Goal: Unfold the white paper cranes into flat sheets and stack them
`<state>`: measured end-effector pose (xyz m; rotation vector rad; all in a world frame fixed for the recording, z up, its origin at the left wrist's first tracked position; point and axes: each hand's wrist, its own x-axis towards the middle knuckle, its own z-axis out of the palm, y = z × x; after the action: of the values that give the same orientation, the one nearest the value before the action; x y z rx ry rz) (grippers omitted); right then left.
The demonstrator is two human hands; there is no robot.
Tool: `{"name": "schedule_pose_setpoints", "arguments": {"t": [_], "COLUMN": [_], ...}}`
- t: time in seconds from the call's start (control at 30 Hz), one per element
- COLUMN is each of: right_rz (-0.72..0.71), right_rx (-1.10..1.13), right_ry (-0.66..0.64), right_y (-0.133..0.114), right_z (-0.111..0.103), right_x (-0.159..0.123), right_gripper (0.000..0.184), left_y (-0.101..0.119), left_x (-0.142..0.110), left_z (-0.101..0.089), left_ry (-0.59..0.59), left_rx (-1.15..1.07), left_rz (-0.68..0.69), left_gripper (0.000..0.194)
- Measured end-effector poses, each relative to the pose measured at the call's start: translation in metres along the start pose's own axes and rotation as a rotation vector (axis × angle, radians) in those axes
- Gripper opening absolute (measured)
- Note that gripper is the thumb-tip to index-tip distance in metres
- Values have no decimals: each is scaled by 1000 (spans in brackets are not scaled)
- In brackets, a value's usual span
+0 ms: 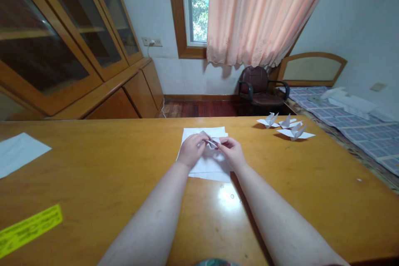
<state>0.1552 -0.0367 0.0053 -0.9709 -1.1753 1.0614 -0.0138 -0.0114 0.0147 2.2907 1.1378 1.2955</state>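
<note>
Between my two hands is a small piece of folded white paper (213, 143), held just above a stack of white paper sheets (208, 167) on the wooden table. My left hand (192, 149) pinches its left side, fingers closed. On the other side, my right hand (232, 151) grips the right edge between thumb and fingers. The fingers partly cover the folded piece, so its exact shape is hard to make out. To the right, near the far edge, stand several folded paper cranes (295, 132) with spread wings.
A white sheet (23, 153) lies at the table's left, with a yellow printed strip (29, 229) nearer to me. A tiny white scrap (359, 180) rests at right. Beyond the table (124, 199) are a brown armchair (257, 85), a bed (352, 120) and a glass-door cabinet (93, 72).
</note>
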Motion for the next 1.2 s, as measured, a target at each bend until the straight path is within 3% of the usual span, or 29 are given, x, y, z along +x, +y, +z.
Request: {"name": "schedule_pose_setpoints", "arguments": {"t": [0.13, 0.27, 0.47, 0.6, 0.73, 0.9, 1.07, 1.2], "right_rz": [-60, -118, -184, -198, -122, 0, 5, 32], "right_rx": [2, -80, -312, -414, -320, -185, -142, -190], "right_ry": [103, 250, 227, 71, -53, -47, -120, -63], "right_y": [-1, 0, 3, 1, 3, 5, 2, 4], "right_z": [-1, -5, -8, -6, -2, 0, -1, 1], "right_x": [0, 3, 4, 2, 1, 1, -1, -1], "right_gripper": [16, 16, 12, 4, 9, 14, 24, 25], "left_y": [-3, -5, -6, -5, -2, -4, -6, -2], "left_x": [-1, 2, 9, 9, 8, 7, 5, 3], "left_z": [4, 8, 10, 10, 9, 11, 14, 15], "left_ry": [129, 235, 413, 319, 133, -6, -74, -140], "left_rx": [-162, -476, -904, -993, -989, -893, -917, -909], "left_rz": [-120, -324, -631, -689, -682, -604, -566, -555], "left_gripper": [13, 12, 23, 27, 28, 28, 31, 39]}}
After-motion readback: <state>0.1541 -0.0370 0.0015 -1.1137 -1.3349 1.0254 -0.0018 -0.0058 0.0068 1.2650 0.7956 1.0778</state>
